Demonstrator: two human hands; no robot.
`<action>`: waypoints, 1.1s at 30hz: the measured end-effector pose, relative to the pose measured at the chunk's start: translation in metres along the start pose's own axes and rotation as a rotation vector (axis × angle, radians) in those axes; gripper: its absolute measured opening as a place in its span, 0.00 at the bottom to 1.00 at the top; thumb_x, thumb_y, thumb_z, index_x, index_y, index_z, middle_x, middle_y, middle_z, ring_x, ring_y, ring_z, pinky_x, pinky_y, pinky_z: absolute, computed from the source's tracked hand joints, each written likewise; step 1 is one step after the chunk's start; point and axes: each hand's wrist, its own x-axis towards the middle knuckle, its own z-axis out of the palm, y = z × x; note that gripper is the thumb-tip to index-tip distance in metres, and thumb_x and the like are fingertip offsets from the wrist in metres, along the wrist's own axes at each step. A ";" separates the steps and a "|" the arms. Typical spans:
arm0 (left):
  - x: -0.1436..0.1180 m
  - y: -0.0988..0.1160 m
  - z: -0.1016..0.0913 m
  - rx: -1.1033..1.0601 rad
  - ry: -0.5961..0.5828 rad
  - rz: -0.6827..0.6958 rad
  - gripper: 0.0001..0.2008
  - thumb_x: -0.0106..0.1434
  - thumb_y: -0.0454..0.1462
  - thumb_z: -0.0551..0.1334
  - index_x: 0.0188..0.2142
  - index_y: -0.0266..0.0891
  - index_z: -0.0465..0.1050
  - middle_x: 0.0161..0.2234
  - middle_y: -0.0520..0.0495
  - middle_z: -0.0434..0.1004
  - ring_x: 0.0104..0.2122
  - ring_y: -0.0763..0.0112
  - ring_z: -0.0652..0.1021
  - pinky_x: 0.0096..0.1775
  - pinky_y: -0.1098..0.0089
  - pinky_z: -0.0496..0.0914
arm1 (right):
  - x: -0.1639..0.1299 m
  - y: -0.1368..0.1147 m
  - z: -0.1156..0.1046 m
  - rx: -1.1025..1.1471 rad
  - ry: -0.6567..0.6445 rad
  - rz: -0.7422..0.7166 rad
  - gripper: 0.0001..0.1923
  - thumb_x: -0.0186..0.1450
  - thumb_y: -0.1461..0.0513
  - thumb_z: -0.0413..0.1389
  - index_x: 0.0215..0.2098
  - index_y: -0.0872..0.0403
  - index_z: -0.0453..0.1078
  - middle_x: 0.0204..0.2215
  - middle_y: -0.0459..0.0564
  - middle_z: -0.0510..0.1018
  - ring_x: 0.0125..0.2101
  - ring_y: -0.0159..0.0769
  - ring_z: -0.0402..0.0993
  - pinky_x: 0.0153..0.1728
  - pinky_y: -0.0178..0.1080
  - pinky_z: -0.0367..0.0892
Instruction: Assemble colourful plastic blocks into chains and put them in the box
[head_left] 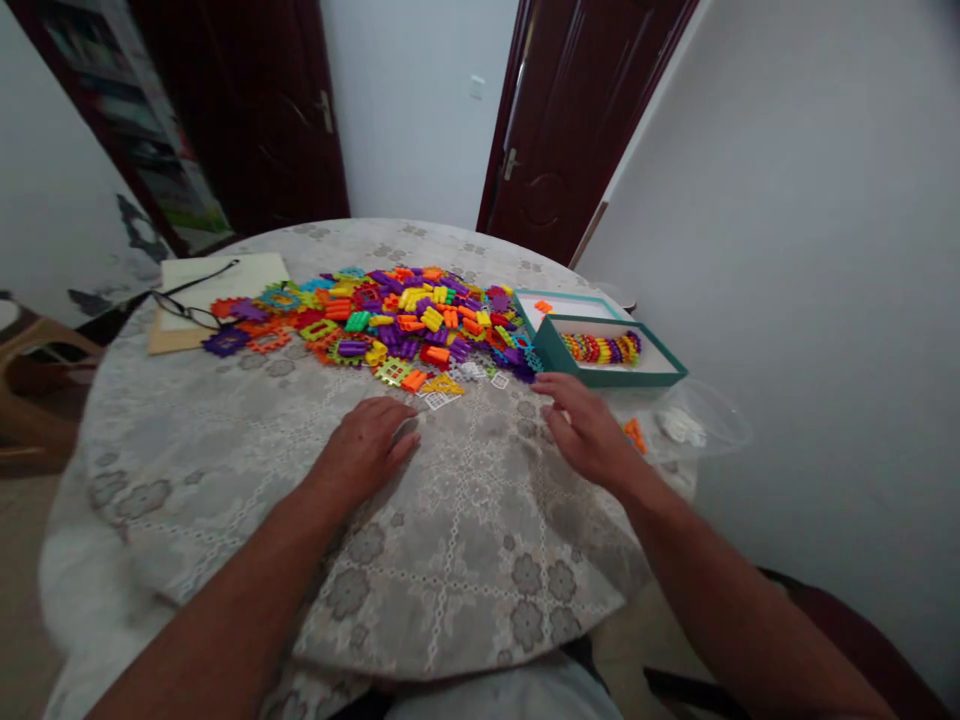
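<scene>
- The left hand lies palm down on the tablecloth, fingers loosely curled and grasping nothing, its fingertips just short of the near edge of the pile of plastic building pieces.
- The right hand also rests flat on the cloth, fingers spread and released, holding nothing, near the white lattice pieces at the pile's near edge.
- Judging from this, a clean pick means pinching one loose piece at the pile's edge rather than digging into the heap, so that neighbours do not scatter.
- To the right, the teal box holds a row of joined coloured pieces; its lid lies just behind.
- At far left, glasses rest on a pale notebook.
- No brand, label or writing can be read anywhere.
</scene>
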 end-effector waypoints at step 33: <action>-0.005 0.007 -0.003 0.146 -0.030 -0.195 0.12 0.70 0.38 0.65 0.52 0.40 0.77 0.52 0.40 0.80 0.54 0.53 0.76 0.54 0.57 0.69 | 0.065 -0.048 0.147 0.184 -0.097 -0.240 0.15 0.68 0.67 0.59 0.52 0.52 0.73 0.45 0.54 0.72 0.47 0.44 0.72 0.51 0.45 0.71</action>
